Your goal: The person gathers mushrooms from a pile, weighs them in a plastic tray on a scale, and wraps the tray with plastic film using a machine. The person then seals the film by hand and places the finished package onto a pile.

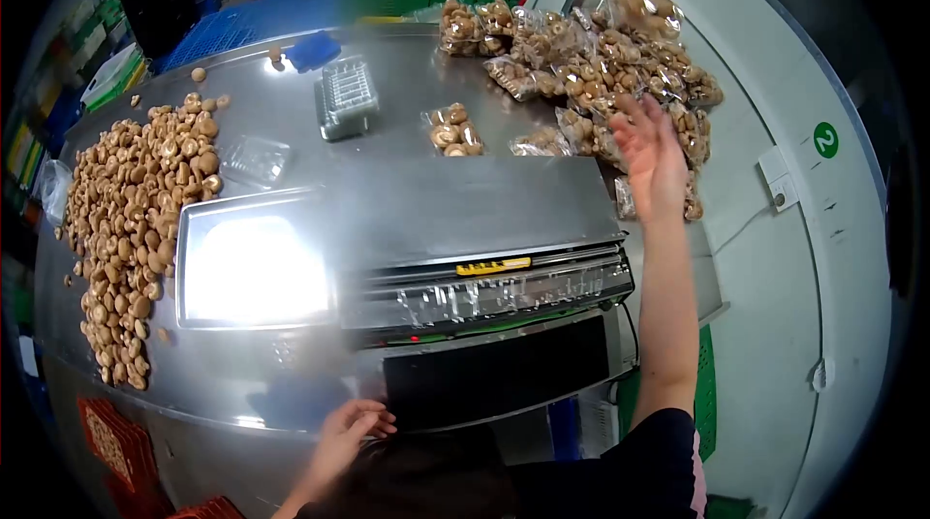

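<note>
My right hand reaches out over the pile of clear bags of mushrooms at the back right. Its fingers are spread and curved, with nothing visible in them. My left hand is low, by the table's front edge, beside the black pad of the wrapping machine. The left fingers are loosely bent and appear to hold nothing. One wrapped pack of mushrooms lies apart, behind the machine and left of the pile.
Loose mushrooms are heaped on the left of the steel table. A stack of clear trays stands at the back, and a single clear tray lies near the heap. Red crates sit lower left; a white wall borders the right.
</note>
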Demonstrator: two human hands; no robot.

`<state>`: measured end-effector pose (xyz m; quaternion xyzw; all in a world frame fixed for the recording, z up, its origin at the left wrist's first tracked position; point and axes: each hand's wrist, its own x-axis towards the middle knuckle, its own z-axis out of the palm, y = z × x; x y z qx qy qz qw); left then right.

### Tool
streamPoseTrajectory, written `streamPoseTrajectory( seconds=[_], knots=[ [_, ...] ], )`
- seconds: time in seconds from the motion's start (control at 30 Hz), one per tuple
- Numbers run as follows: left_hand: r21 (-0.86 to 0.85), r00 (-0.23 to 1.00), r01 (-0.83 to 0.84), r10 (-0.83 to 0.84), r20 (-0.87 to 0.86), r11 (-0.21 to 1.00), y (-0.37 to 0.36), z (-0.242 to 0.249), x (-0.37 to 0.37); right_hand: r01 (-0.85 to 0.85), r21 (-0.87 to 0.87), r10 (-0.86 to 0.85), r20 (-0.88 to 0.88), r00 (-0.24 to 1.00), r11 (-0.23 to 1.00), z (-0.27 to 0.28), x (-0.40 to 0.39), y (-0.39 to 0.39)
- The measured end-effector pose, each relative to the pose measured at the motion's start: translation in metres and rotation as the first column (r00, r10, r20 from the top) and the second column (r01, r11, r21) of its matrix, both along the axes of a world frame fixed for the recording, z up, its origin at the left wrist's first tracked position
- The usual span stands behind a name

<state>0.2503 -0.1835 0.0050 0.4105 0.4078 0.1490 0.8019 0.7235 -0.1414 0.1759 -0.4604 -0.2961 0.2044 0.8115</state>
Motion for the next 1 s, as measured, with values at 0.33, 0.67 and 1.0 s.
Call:
streamPoseTrajectory(
  seconds=[0.33,0.67,1.0],
  knots=[
    [0.200,0.997,0.010,0.004,-0.071,0.980,0.084,-0.007,-0.162,-0.280,-0.838,0.512,-0.001,0.859,0.468,-0.066,-0.268,0.054],
    [0.489,0.892,-0.250,0.395,-0.218,0.836,0.170,-0.024,-0.318,-0.026,-0.715,0.621,0.588,0.519,0.699,-0.138,-0.429,0.258],
    [0.728,0.563,0.347,0.490,-0.666,0.591,0.217,-0.085,-0.339,0.404,-0.621,0.675,0.738,0.012,0.671,-0.269,-0.351,0.456]
  ],
)
